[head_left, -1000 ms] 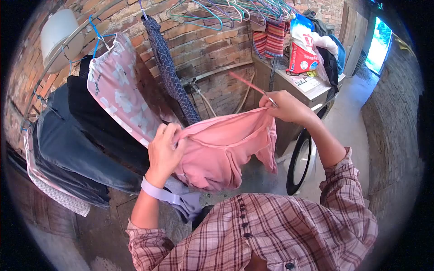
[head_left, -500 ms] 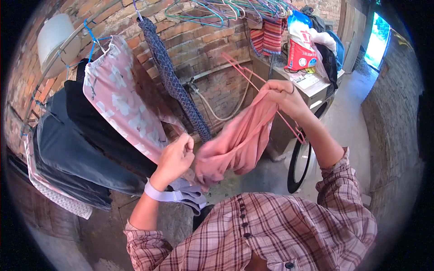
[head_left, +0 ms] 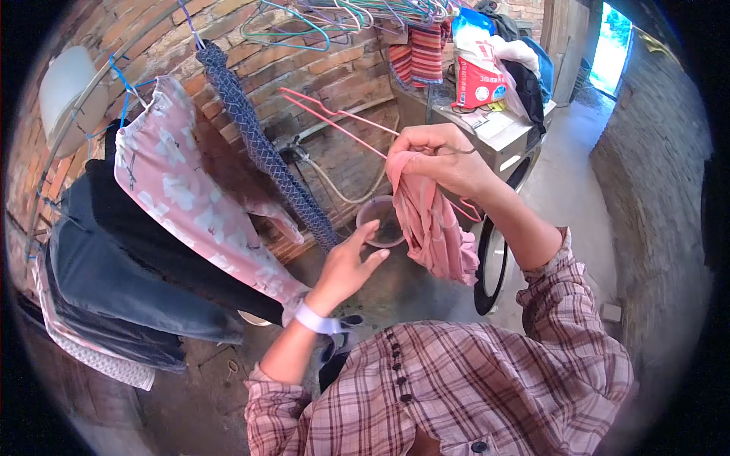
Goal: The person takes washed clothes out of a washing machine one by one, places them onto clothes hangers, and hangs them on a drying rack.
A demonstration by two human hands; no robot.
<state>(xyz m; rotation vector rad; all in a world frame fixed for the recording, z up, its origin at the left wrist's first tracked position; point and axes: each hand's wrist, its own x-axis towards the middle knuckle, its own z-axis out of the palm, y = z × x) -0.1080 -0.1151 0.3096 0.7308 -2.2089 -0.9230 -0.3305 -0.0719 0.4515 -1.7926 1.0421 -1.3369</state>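
My right hand (head_left: 437, 158) grips a pink garment (head_left: 433, 220) together with a pink clothes hanger (head_left: 334, 115). The cloth hangs bunched below the fingers, while the hanger's arms stick out to the left and the lower right. My left hand (head_left: 350, 264), with a pale band at the wrist, holds nothing; its fingers and thumb are apart, left of the cloth. Behind its fingertips is a round tub (head_left: 380, 220), partly covered. Nearest on the left hang floral pink pants (head_left: 182, 182).
Dark clothes (head_left: 144, 251) hang at the left beside a rolled blue patterned umbrella-like bundle (head_left: 262, 144). Several hangers (head_left: 357, 15) line the top. A washing machine (head_left: 509, 144) with a red-and-white bag (head_left: 479, 83) on it stands right. A brick wall (head_left: 342, 76) lies behind.
My left hand has come off the pink cloth and opened. My right hand has shifted left with the hanger and garment, which now hangs down. The tub has come into view.
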